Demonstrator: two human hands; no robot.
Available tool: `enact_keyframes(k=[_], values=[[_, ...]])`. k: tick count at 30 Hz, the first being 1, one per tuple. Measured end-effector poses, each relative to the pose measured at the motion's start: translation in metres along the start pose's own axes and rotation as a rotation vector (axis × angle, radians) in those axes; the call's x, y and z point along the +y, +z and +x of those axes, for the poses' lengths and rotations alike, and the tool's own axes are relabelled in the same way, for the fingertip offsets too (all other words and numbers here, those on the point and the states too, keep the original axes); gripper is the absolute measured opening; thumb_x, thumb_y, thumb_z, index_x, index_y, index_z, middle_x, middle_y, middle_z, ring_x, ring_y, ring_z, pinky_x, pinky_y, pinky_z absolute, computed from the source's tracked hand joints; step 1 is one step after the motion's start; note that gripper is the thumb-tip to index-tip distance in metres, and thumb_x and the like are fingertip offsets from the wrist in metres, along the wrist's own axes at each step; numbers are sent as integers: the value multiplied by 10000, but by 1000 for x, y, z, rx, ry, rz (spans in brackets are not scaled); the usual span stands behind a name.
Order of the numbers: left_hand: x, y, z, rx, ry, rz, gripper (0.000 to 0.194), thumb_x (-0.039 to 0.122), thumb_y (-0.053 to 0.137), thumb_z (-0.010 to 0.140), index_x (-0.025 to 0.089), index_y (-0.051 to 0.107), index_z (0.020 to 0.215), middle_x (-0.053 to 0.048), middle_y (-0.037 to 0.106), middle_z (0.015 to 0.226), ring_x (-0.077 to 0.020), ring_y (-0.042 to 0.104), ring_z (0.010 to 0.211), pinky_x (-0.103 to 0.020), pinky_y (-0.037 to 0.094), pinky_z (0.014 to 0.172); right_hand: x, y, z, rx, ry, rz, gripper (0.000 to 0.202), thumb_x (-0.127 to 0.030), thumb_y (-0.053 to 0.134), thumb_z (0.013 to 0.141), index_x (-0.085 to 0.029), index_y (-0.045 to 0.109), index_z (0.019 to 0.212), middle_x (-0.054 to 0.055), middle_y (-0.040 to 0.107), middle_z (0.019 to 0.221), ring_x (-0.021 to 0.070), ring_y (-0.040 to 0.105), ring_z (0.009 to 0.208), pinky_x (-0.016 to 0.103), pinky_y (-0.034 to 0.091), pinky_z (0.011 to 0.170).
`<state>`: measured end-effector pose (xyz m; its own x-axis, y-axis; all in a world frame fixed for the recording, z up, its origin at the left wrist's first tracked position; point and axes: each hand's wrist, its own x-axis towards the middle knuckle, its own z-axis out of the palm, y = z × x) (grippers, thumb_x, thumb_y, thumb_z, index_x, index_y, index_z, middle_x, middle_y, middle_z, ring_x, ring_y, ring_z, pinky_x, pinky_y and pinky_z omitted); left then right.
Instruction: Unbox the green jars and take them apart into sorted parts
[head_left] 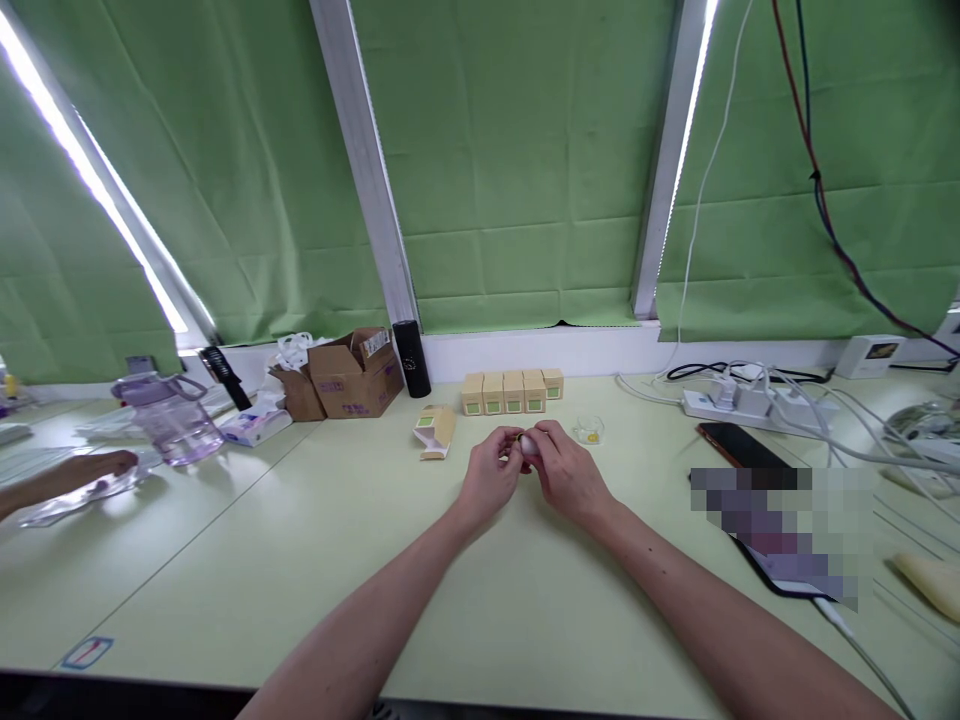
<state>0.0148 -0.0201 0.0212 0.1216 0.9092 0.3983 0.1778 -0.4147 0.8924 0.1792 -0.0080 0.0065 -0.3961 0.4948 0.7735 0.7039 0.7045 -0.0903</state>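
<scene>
Pinching a small white object (529,443) between their fingertips, the person's left hand (487,472) and right hand (564,468) meet over the table (300,560), about midway between its near and far edges. Both hands are closed on the object, the left from its left side and the right from its right. Only a rounded, pale part shows, with a small dark and yellowish patch toward the left fingers; the fingers cover too much to tell its long axis or which way it points. Just beyond the left hand, toward the far edge, an opened small box (444,425) lies with its long axis running roughly from far edge to near, its open flaps toward the near edge. Nearer the far edge stands a row of small boxes (504,393), the rightmost set slightly back. Beyond the right hand sits a clear container (589,431) with something yellow in it. A power strip (757,414) lies toward the table's far right, and another person's hand (112,464) rests at the left, near a plastic bag (82,503).
</scene>
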Motion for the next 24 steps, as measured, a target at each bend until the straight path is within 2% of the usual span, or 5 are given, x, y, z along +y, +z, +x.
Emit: enact_keyframes(k=[6, 10, 14, 18, 24], values=[[-7, -1, 4, -3, -30, -31, 220, 343, 548, 984, 179, 648, 1091, -54, 727, 886, -166, 726, 736, -347, 648, 727, -1, 2, 1, -1, 33, 10, 259, -162, 403, 995, -178, 542, 1213, 138, 613, 1134, 221, 647, 843, 308, 502, 571], [-3, -6, 3, 6, -14, 38, 255, 371, 591, 958, 189, 675, 1114, -95, 737, 1036, -218, 722, 902, -365, 641, 749, 0, 1, -2, -4, 136, 118, 257, -250, 393, 1038, -201, 550, 1235, 129, 609, 1174, 204, 649, 800, 316, 521, 571], [-2, -14, 2, -7, 75, 135, 303, 269, 666, 883, 235, 703, 1182, -102, 703, 1240, -257, 662, 1111, -433, 572, 967, 1, -1, -4, 13, 220, 182, 233, -337, 504, 1014, -235, 595, 1201, 113, 632, 1168, 237, 661, 898, 352, 560, 649], [-6, -16, 2, -60, 107, 89, 432, 196, 730, 816, 233, 671, 1243, -107, 667, 1319, -269, 619, 1215, -481, 450, 1129, 2, -2, -2, 41, 276, 382, 203, -336, 554, 987, -241, 623, 1153, 103, 642, 1139, 252, 659, 995, 396, 592, 790], [-5, -13, 5, -118, 12, -88, 457, 337, 795, 834, 170, 640, 1230, -148, 680, 1271, -273, 662, 1158, -473, 500, 1070, -1, -1, 0, 52, 376, 655, 202, -363, 590, 964, -226, 637, 1105, 87, 652, 1110, 218, 660, 918, 393, 602, 815]])
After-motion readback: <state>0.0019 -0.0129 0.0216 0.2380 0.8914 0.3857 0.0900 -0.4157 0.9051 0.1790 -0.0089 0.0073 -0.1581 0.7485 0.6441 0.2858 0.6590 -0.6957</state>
